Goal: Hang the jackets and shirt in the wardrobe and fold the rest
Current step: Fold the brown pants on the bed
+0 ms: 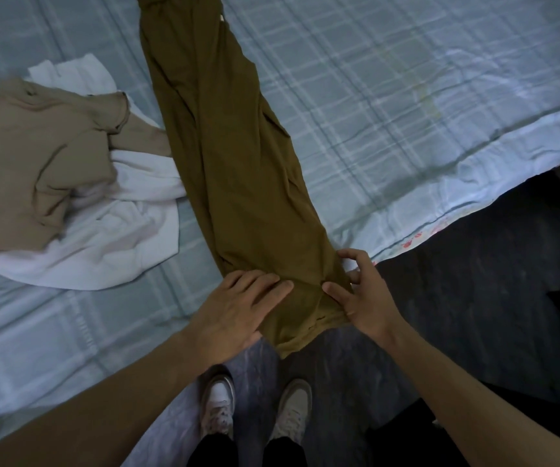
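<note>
Olive-brown trousers (224, 146) lie stretched lengthwise on the bed, legs together, with the hem hanging over the bed's corner toward me. My left hand (234, 308) rests flat on the left side of the hem end, fingers spread. My right hand (359, 291) touches the right edge of the hem, thumb and fingertips on the cloth, fingers apart. A tan shirt (32, 156) lies crumpled at the left on top of a white garment (120, 241).
The bed (389, 96) has a pale blue checked cover; its corner edge runs diagonally at the right. Dark floor (490, 298) lies to the right. My two feet in light sneakers (255, 412) stand below the corner.
</note>
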Demonstrator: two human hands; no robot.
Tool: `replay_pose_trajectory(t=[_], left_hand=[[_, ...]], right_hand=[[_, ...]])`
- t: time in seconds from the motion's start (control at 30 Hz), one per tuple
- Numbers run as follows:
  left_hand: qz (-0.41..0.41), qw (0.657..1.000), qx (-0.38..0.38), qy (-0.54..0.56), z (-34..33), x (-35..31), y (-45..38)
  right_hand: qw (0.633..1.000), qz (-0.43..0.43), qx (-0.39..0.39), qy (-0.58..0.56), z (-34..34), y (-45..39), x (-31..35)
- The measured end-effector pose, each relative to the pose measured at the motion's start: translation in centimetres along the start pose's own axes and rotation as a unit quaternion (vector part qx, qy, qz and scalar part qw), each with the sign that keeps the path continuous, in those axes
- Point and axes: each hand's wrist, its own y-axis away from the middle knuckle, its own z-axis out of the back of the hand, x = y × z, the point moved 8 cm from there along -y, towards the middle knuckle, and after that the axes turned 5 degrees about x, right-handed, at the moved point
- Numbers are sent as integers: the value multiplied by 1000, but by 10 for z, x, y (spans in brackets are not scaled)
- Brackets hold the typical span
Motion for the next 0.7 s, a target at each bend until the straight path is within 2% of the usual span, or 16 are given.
replay_pose_trajectory(t=[0.2,0.3,0.37,0.5,0.6,0.7], left_hand=[[-8,991,-125,46,27,4,-7],[34,980,-120,152,32,16,-5],[74,963,-121,230,32,26,-5],[144,918,-132,346,27,46,-3],[185,876,-140,422,26,56,-3],[209,850,-155,457,29,61,-5]], right_hand=[[998,9,16,-63,0,1,-5],[995,48,38,-79,-2,4,0],[995,65,66,-40,-4,5,3],[992,35,109,-46,-9,3,-5],[994,64,83,-37,-6,-3,0],[992,114,4,48,0,-7,11]])
